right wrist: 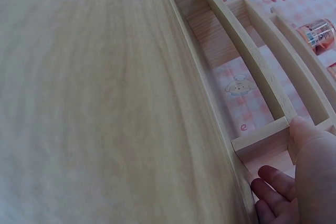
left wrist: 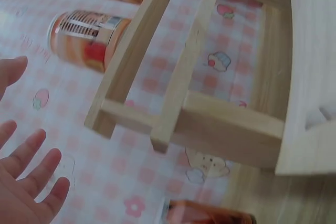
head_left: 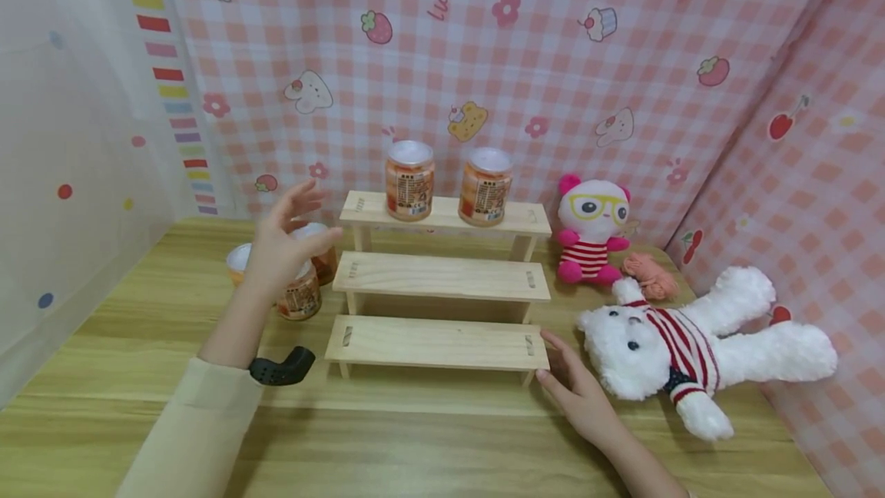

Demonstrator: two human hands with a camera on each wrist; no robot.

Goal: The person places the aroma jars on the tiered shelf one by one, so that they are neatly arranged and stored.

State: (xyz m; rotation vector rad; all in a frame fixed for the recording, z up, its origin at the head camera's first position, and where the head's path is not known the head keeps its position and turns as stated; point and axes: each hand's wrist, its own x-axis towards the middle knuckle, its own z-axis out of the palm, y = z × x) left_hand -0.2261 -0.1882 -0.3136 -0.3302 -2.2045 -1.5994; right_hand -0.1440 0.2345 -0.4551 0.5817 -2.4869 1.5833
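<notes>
Hovering empty, fingers parted, the left hand point(head_left: 285, 240) lies nearer the upright jars point(head_left: 301, 301) at centre left, while the right hand point(head_left: 579, 394), fingers relaxed, touches the wooden stand point(head_left: 432, 342) lower right.

Back: pink/white gingham cloth point(head_left: 422, 83) with cupcakes, strawberries, flowers, animal faces, "luck" lettering near top. Right side: matching gingham panel point(head_left: 823, 206), cherries on it, meets back at a corner. Left: whitish sheet point(head_left: 83, 106), coloured dots. Striped multicolour band point(head_left: 173, 91) at left-back edge. Wood-grain tabletop point(head_left: 415, 452) below. Light soft, fairly even.
</notes>
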